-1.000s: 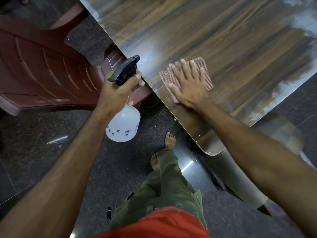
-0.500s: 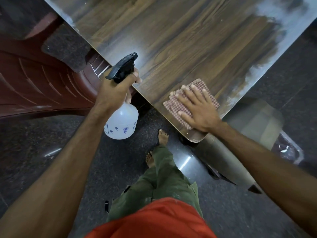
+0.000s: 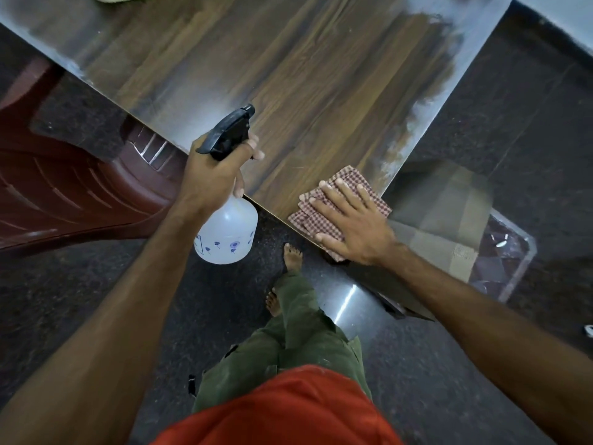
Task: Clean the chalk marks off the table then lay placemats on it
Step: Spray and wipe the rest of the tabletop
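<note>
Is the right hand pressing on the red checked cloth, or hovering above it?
Touching. In the head view, the right hand lies flat with fingers spread directly on the red checked cloth, pinning it to the corner of the wood-grain table; no gap shows.

The scene is dim, lit softly from about 1 o'clock. The table (image 3: pixel 288 69) carries a pale, hazy sheen along its 11 and 2 o'clock edges, and the polished floor (image 3: pixel 449 396) shows one sharp streak of glare just below centre. Shadows are soft — deepest under the table's near corner. Wide-angle distortion bends straight edges toward the borders, and the forearms at 7 and 4 o'clock look stretched and slightly blurred.
</note>
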{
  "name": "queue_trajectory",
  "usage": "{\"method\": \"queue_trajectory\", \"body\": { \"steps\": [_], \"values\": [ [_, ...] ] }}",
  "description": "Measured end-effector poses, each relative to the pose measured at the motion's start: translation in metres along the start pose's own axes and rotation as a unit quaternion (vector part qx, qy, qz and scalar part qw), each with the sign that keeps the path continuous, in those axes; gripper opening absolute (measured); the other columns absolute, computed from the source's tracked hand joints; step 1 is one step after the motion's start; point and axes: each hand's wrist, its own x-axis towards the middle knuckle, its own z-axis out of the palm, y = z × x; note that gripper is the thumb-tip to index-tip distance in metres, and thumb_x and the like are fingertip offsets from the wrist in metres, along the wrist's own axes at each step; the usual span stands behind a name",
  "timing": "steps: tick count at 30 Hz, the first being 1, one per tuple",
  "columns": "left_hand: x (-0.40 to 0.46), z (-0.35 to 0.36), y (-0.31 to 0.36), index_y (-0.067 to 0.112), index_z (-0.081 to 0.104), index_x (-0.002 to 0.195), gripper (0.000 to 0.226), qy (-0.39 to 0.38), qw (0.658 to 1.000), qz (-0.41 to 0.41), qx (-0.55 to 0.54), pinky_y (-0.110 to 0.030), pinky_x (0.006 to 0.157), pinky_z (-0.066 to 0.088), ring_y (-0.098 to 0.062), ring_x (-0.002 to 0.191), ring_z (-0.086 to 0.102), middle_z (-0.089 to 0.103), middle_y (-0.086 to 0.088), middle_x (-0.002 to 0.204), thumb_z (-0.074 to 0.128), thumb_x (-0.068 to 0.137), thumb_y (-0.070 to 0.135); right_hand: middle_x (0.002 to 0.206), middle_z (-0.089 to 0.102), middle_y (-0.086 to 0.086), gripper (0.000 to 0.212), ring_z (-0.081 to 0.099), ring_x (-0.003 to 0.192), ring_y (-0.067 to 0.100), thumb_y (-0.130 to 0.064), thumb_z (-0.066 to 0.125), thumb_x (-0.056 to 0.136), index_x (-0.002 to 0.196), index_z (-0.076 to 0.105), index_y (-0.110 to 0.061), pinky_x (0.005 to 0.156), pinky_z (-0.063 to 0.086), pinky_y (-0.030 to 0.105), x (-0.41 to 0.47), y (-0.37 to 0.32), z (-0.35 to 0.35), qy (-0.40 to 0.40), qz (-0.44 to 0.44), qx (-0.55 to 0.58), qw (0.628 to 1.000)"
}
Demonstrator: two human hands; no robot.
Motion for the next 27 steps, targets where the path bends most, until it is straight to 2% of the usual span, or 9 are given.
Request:
{"method": "queue_trajectory", "body": {
  "steps": [2,4,8,10,12,15,17,22,27],
  "values": [
    [0.002,0.001,0.000,0.014,0.062,0.099,0.006,-0.008,1.000,0.007,0.000,-0.027,0.047,0.044,-0.016,0.035,0.043,0.072,-0.009,0.095,0.058,0.096,0.018,0.166,0.010,0.002,0.073,0.007,0.153,0.026,-0.072,0.014,0.095,0.157,0.016,-0.034,0.122,0.006,0.053,0.002,0.029,-0.007,0.001,0.038,0.017,0.999],
    [0.004,0.001,-0.002,0.016,0.062,0.098,0.006,-0.012,1.000,0.009,0.004,-0.026,0.047,0.044,-0.016,0.035,0.043,0.072,-0.008,0.095,0.058,0.095,0.019,0.167,0.006,0.002,0.075,0.002,0.153,0.026,-0.073,0.011,0.094,0.157,0.014,-0.034,0.122,0.004,0.055,0.016,0.056,-0.015,0.010,0.111,0.034,0.993],
    [0.007,0.006,-0.004,0.018,0.063,0.096,0.006,-0.021,1.000,0.013,0.006,-0.024,0.047,0.044,-0.014,0.035,0.044,0.073,-0.005,0.094,0.059,0.094,0.022,0.167,0.001,0.001,0.077,-0.002,0.153,0.027,-0.073,0.017,0.093,0.158,0.010,-0.034,0.121,-0.003,0.052,0.061,0.066,-0.023,0.017,0.219,0.051,0.974],
    [0.009,0.009,-0.004,0.018,0.063,0.096,0.009,-0.023,1.000,0.016,0.002,-0.025,0.047,0.044,-0.016,0.034,0.044,0.073,-0.003,0.093,0.060,0.091,0.025,0.167,-0.002,0.005,0.078,-0.005,0.153,0.030,-0.073,0.017,0.094,0.159,0.006,-0.030,0.121,-0.005,0.054,0.072,0.047,-0.021,0.013,0.223,0.049,0.974],
    [0.013,0.013,-0.004,0.018,0.064,0.096,0.010,-0.026,1.000,0.017,0.001,-0.027,0.048,0.044,-0.016,0.034,0.043,0.073,-0.001,0.092,0.060,0.091,0.025,0.166,-0.004,0.005,0.078,-0.007,0.153,0.031,-0.073,0.016,0.094,0.159,0.002,-0.030,0.121,-0.006,0.055,0.067,0.022,-0.015,0.004,0.177,0.039,0.983],
    [0.020,0.013,-0.002,0.017,0.064,0.097,0.010,-0.028,0.999,0.016,0.001,-0.025,0.048,0.044,-0.016,0.034,0.044,0.074,-0.001,0.091,0.060,0.091,0.024,0.166,0.009,0.004,0.074,0.005,0.153,0.029,-0.070,0.017,0.095,0.158,0.016,-0.030,0.122,0.002,0.055,0.038,0.003,-0.007,0.015,0.098,0.025,0.995],
    [0.025,0.010,-0.001,0.018,0.064,0.095,0.010,-0.025,1.000,0.019,-0.001,-0.025,0.046,0.044,-0.016,0.033,0.044,0.074,-0.001,0.091,0.059,0.090,0.025,0.166,0.015,0.003,0.072,0.011,0.152,0.028,-0.069,0.015,0.096,0.156,0.022,-0.031,0.122,0.005,0.054,0.030,0.016,-0.006,0.024,0.091,0.031,0.995],
    [0.040,0.001,0.002,0.015,0.064,0.098,0.014,-0.019,1.000,0.018,0.003,-0.026,0.046,0.043,-0.017,0.033,0.044,0.074,0.000,0.090,0.059,0.090,0.026,0.167,0.006,0.002,0.071,0.002,0.153,0.027,-0.067,0.019,0.095,0.158,0.014,-0.034,0.122,0.001,0.053,0.056,0.076,-0.019,0.046,0.246,0.054,0.967],
    [0.053,-0.006,0.002,0.017,0.064,0.096,0.010,-0.015,1.000,0.008,0.002,-0.027,0.048,0.043,-0.019,0.035,0.042,0.073,-0.002,0.092,0.059,0.091,0.024,0.167,0.005,0.002,0.071,-0.001,0.153,0.029,-0.065,0.029,0.097,0.158,0.017,-0.031,0.122,0.000,0.054,0.106,0.099,-0.038,0.056,0.302,0.090,0.947]
  ]
}}
